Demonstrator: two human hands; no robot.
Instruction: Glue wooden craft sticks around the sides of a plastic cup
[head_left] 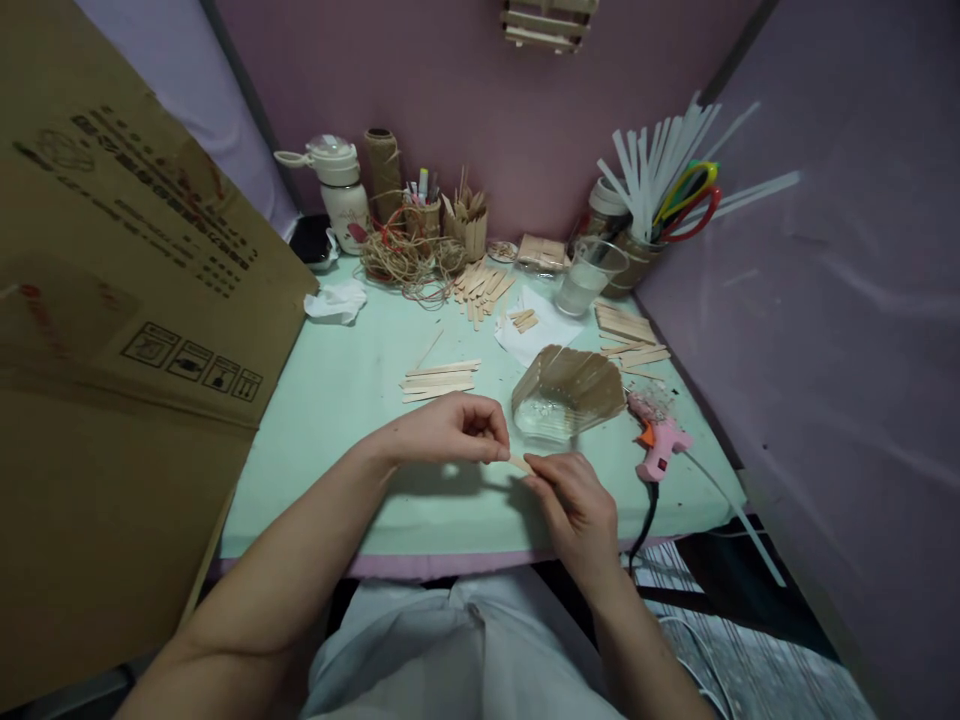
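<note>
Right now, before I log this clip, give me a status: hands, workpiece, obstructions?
Left hand and right hand pinching opposite ends of one wooden stick. Brown-sided container just beyond. Pink glue gun off right, unheld.

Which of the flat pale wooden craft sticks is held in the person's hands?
The flat pale wooden craft stick pinched between the left hand and the right hand; others, like the row of wooden sticks, lie farther away, untouched.
</note>
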